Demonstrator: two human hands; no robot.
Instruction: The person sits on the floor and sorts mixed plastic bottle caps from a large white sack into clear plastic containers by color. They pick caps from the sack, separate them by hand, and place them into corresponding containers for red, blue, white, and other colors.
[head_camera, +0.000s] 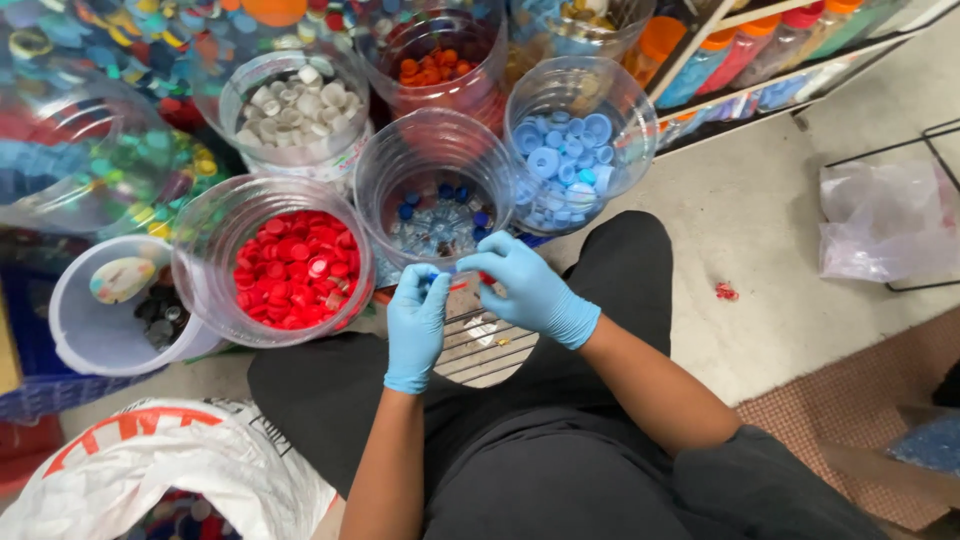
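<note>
Both my hands wear light blue gloves and meet just in front of my knees. My left hand (416, 322) and my right hand (524, 283) pinch a small red piece (459, 284) between their fingertips; it is too small to tell what it is. Right beyond them stands a clear jar (432, 190) with dark blue and clear caps at the bottom. A clear jar of red caps (290, 266) stands to the left, and a jar of light blue caps (570, 166) to the right.
More jars hold white caps (298, 108) and orange caps (432, 66). A white bucket (100, 315) sits at left, a white sack (170, 470) at bottom left, a clear plastic bag (885, 220) at right. A red scrap (726, 292) lies on the floor.
</note>
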